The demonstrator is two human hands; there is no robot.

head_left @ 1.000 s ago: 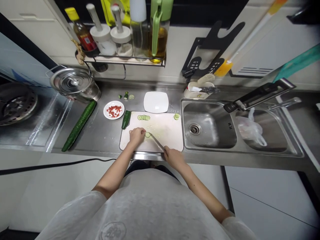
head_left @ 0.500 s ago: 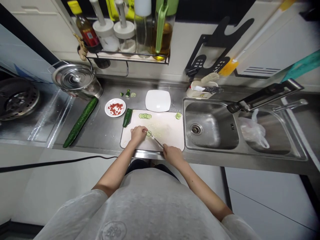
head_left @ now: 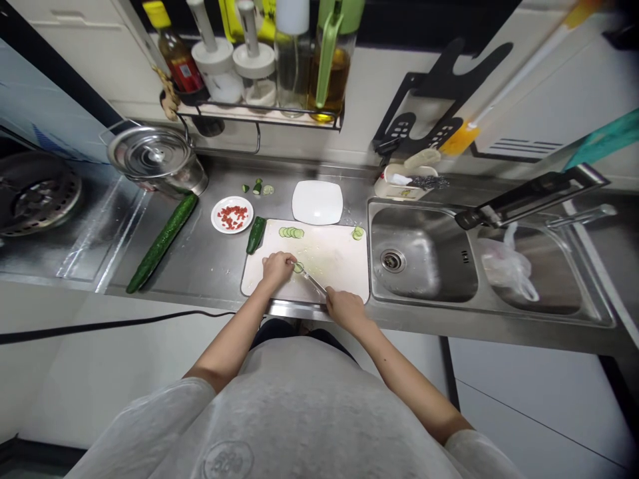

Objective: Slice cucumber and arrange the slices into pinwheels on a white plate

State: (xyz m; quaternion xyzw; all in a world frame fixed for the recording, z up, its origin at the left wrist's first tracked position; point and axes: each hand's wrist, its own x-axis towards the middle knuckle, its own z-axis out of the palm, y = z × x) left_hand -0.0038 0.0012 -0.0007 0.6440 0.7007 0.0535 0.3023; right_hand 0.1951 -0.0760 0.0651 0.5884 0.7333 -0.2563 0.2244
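My left hand is closed in a pinch at the edge of a thin cucumber slice over the white cutting board. A knife is in my right hand, its fingers wrapped round the handle. The blade's tip end meets the slice from the right. Farther back on the board lies an overlapping row of cucumber slices, and a small pile of slices sits at its far right corner. A cut cucumber piece rests against the board's left edge.
A plate of red bits, cucumber ends and a white square plate stand behind the board. A whole cucumber and a steel pot are to the left. The sink adjoins on the right, below a tap.
The view has shifted slightly. Both hands, the slice and the knife keep nearly the same places on the board.
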